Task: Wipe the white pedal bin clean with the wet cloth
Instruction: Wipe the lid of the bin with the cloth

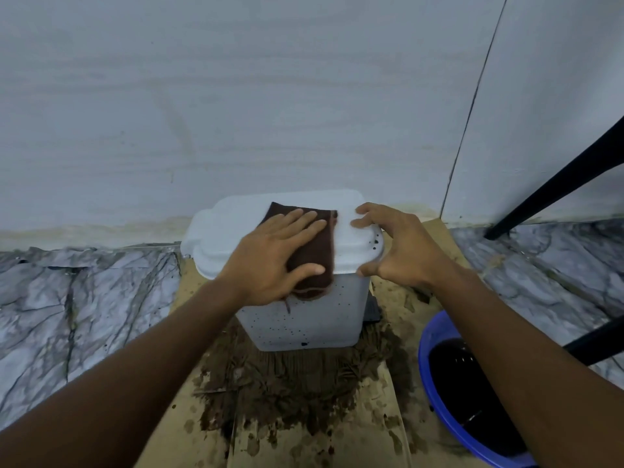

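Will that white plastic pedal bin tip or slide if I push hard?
Tall and narrow, the white plastic pedal bin is probably tippy. Wet brown cardboard beneath may let it slide. The right hand gripping its lid likely steadies it.

Marble-patterned floor [84, 298] bearing a wet, stained cardboard sheet [209, 447]. At right stand a blue basin [424, 359] and black chair legs [540, 199].

i get dim, flat, bluish light with no glare; the bin [304, 325] front is faintly shaded. detail looks soft and smeary, and the wall [304, 96] base bows near the edges.
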`<state>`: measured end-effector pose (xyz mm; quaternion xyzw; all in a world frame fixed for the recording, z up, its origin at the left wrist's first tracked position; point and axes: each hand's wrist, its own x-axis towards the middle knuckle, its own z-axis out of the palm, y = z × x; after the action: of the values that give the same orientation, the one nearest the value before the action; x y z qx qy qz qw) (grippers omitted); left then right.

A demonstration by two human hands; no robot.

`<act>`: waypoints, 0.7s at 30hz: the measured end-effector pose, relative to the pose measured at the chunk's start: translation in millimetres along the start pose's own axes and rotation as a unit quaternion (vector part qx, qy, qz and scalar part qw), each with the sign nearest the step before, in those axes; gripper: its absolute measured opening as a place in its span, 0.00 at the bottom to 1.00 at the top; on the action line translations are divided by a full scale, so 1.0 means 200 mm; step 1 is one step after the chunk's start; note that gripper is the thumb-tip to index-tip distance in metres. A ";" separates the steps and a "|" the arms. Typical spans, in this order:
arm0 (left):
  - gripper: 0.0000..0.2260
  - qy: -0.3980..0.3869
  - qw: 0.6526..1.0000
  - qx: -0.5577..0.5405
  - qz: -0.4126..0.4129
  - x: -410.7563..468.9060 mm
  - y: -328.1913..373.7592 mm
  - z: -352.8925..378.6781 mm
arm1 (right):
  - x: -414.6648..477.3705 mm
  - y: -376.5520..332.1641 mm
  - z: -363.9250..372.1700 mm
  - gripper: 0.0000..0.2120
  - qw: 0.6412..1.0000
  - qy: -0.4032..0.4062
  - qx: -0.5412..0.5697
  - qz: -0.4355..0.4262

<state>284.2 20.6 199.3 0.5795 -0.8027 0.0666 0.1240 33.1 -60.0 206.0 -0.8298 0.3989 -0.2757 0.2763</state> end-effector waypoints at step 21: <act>0.31 -0.032 0.997 0.007 -0.076 -0.23 -0.34 -0.10 | 0.02 -0.02 0.00 0.38 0.997 0.007 -0.070 -0.017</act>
<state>364.2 46.5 203.7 0.6417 -0.7594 0.0441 0.0985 36.4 -60.9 209.5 -0.8520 0.4047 -0.2577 0.2095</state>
